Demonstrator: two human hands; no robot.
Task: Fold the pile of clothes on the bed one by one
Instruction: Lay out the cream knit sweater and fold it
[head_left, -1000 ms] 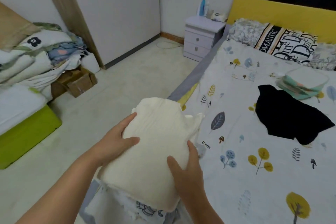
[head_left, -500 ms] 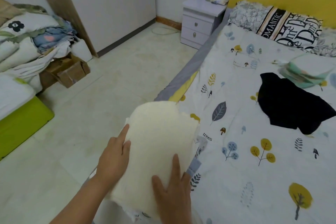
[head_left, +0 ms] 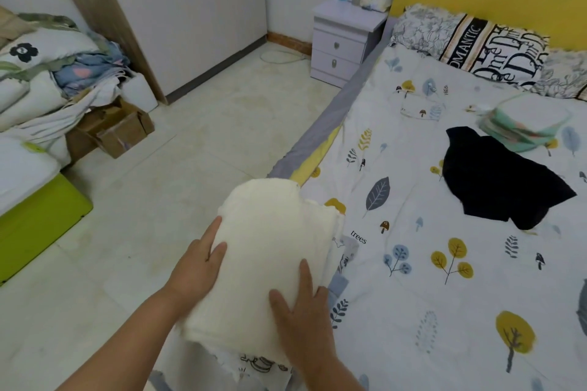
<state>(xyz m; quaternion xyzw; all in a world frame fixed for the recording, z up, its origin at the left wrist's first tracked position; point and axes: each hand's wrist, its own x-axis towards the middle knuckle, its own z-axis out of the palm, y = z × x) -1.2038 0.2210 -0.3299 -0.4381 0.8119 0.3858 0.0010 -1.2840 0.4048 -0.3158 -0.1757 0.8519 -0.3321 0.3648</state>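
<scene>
Pressing flat: both hands are on one cream garment at the near left edge of the bed. Left hand is laid along its left side, fingers straight and together, palm against the fabric. Right hand is palm down on the near right part, fingers spread. Neither hand is pinching or clenched; hands are apart with the garment between and under them.

The cream piece reads as already folded into a thick compact bundle, with layered edges showing on its right side. It sits on top of a white printed cloth that sticks out just below the hands; can't tell if that's another garment or bedding.

Progress, my read: partway.
- 1 cream item: folded or nearly, being smoothed.
- 1 stack of folded mint-and-white pieces, far beyond the right hand near the pillows; count in the stack unclear.
- 1 black garment lying spread and unfolded, well apart to the right, just this side of the stack. Clearly left to do.

Away to the left of the left hand, across the floor, a heap of bedding and clothes rests over a cardboard box. Not on the bed, so probably not in scope.
</scene>
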